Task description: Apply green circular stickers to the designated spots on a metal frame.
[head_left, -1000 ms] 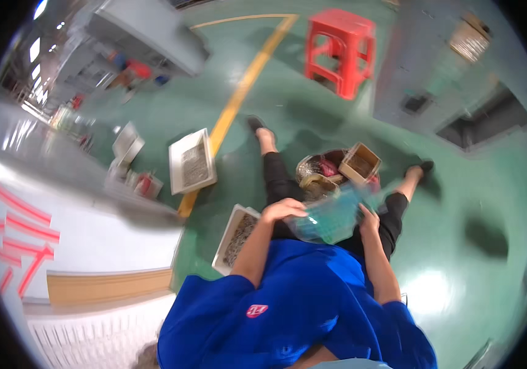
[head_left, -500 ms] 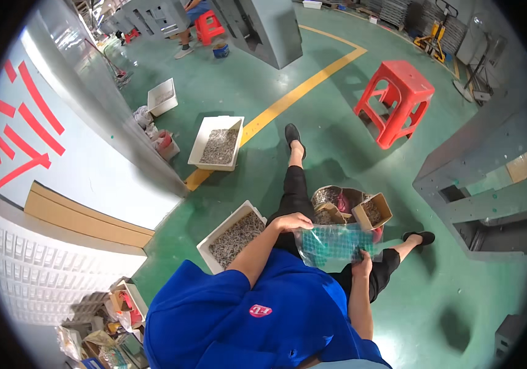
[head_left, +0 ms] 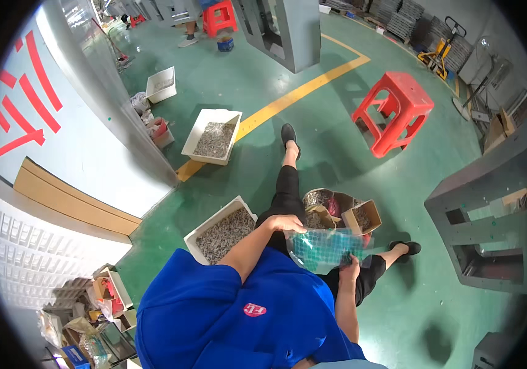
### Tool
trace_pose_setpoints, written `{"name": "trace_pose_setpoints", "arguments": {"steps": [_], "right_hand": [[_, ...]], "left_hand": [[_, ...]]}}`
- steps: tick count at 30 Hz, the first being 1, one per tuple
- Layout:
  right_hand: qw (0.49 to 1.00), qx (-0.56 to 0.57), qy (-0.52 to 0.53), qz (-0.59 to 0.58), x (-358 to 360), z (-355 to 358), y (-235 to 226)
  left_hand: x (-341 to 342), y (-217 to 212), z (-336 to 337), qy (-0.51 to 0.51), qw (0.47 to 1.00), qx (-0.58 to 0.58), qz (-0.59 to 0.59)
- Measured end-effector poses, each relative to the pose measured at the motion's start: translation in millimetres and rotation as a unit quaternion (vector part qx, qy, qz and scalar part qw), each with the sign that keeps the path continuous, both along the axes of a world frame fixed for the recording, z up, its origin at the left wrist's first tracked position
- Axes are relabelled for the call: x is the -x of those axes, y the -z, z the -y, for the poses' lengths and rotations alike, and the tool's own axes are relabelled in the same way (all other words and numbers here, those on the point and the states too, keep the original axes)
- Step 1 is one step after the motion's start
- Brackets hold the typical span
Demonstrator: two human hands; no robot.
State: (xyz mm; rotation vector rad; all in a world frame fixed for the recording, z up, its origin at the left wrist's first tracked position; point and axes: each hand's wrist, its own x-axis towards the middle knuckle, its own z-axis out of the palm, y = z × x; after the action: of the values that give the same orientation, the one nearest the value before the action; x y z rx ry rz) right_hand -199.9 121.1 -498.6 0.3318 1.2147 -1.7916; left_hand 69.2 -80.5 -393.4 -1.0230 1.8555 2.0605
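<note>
Green-gridded clear plastic sheet (head_left: 322, 248) is in front of you, on your side of a small open carton (head_left: 351, 221), your left hand (head_left: 285, 222) pinching its upper-left corner, nearly closed, your right hand (head_left: 350, 269) curled on its lower-right edge, and a white-lettered pink badge (head_left: 254, 310) sits on your chest.

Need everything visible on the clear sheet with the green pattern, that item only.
The clear sheet looks like thin, glossy plastic, with small green patches set in a grid and transparent margins around them. It is roughly rectangular, spread out fairly flat above the lap, just nearer than the open cardboard box. The left hand grips its upper left corner; the right hand holds it near the lower right. Whether it is one layer or a bag, I cannot tell.
</note>
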Motion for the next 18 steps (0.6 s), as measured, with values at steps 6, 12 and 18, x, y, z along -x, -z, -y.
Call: {"name": "trace_pose_setpoints", "arguments": {"steps": [6, 12, 18], "right_hand": [[1.0, -0.004, -0.028, 0.014, 1, 0, -2], [0.999, 0.018, -0.037, 0.017, 6, -4, 6], [0.999, 0.016, -0.05, -0.005, 4, -5, 13]], "left_hand": [[0, 16, 2, 0.022, 0.998, 0.051, -0.018], [5, 37, 3, -0.005, 0.997, 0.069, -0.027], [2, 45, 2, -0.009, 0.998, 0.04, -0.04]]}}
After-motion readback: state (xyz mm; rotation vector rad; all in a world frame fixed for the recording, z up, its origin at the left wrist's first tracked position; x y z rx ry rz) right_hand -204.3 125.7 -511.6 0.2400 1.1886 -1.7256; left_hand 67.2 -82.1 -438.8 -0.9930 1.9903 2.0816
